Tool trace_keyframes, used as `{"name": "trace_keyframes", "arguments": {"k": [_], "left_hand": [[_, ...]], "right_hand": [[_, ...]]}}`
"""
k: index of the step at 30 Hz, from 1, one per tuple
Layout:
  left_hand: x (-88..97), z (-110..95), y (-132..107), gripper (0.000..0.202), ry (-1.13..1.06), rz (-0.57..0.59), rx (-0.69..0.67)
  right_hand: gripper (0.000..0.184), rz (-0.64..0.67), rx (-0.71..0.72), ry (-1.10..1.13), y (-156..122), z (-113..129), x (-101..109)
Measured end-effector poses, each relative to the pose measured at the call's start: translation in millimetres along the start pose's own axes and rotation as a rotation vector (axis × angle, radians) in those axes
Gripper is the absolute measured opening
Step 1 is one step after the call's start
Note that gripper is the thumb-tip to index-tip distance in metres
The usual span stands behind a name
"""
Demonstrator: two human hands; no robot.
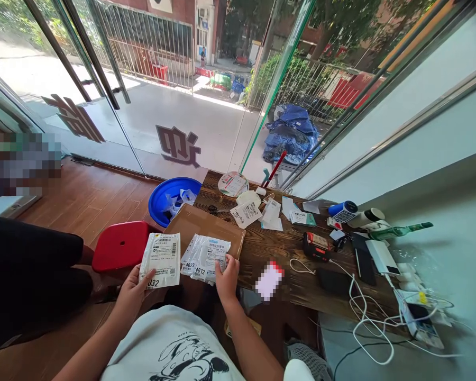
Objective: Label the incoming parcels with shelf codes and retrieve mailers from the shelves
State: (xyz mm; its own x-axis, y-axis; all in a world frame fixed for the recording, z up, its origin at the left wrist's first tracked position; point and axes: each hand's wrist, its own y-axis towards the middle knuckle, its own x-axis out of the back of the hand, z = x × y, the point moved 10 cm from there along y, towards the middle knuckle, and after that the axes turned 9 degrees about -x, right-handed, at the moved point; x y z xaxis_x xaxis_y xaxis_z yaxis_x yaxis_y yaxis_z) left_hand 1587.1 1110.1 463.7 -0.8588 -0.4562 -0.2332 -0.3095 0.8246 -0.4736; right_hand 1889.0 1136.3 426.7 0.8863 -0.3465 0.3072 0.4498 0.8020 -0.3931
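Note:
My left hand (138, 283) is closed on the lower left corner of a white parcel bag (163, 256) with a printed shipping label, the digits "032" showing near its bottom edge. In my right hand (227, 278) are white parcel bags (210, 254), overlapping, labelled "4023" and "4012"; the thumb lies on top and the other fingers are partly hidden. Both hands are in front of my body, a gap between the parcels. Behind the right-hand parcels lies a flat cardboard box (198, 219) on the corner of the dark wooden table (277, 246).
A red stool (119, 246) and a blue bin (176, 185) stand left of the table. On it lie label slips (270, 210), scissors (217, 209), a black-and-red device (316, 246), a green bottle (404, 230) and tangled white cables (365, 312). A person's dark-clothed legs (35, 280) are at left.

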Motion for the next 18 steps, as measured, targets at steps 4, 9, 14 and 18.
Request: {"name": "trace_keyframes", "arguments": {"k": [4, 9, 14, 18], "left_hand": [[-23.0, 17, -6, 0.065, 0.021, 0.164, 0.062], [-30.1, 26, -5, 0.068, 0.065, 0.242, 0.051], [-26.9, 32, -3, 0.072, 0.103, 0.253, 0.053], [-26.2, 35, -3, 0.073, 0.117, 0.25, 0.064]], "right_hand": [[0.055, 0.507, 0.016, 0.134, -61, 27, -73], [0.052, 0.653, -0.163, 0.315, -98, 22, -117], [0.052, 0.639, -0.154, 0.29, -93, 18, -113], [0.052, 0.601, -0.167, 0.29, -90, 11, -111]]}}
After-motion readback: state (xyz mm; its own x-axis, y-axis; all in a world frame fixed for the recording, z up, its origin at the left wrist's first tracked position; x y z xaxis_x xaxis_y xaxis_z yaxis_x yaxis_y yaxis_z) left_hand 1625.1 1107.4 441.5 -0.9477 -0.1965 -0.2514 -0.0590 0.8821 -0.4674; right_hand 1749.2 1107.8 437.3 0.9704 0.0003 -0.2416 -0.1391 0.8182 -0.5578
